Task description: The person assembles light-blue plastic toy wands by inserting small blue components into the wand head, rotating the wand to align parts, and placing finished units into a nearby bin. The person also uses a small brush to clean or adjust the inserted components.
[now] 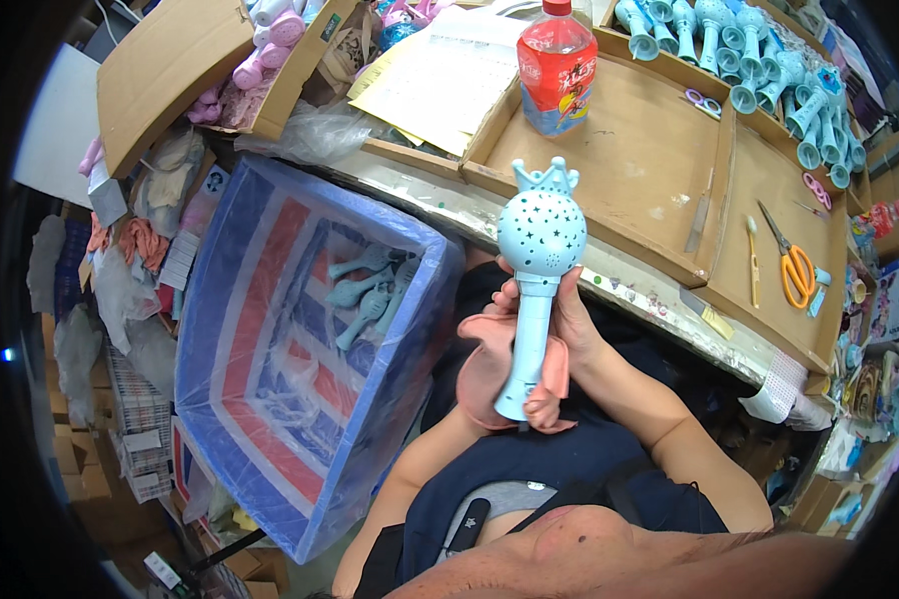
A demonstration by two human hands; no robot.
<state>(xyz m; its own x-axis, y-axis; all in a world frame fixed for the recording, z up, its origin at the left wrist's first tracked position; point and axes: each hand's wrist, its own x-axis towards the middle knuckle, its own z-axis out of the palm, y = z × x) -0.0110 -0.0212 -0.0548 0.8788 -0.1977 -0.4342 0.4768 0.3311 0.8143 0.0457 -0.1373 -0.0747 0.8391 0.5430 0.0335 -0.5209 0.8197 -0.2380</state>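
A light blue toy wand (541,240) stands nearly upright in front of my chest. It has a crown on top, a round head with star and moon marks, and a long handle. My right hand (575,317) is closed around the neck just below the head, thumb on the right and fingertips showing on the left. Lower down, my left hand (541,409) wraps a pink cloth (484,374) around the handle, with its fingertips on the front right. The cloth hides part of the handle and most of that hand.
Left of me stands a blue, red and white bin (270,439) lined with plastic, several blue wand parts (370,299) inside. On the bench are cardboard trays (639,130), a red-labelled bottle (557,75), orange scissors (795,270), a toothbrush (752,260) and piled blue parts (749,50).
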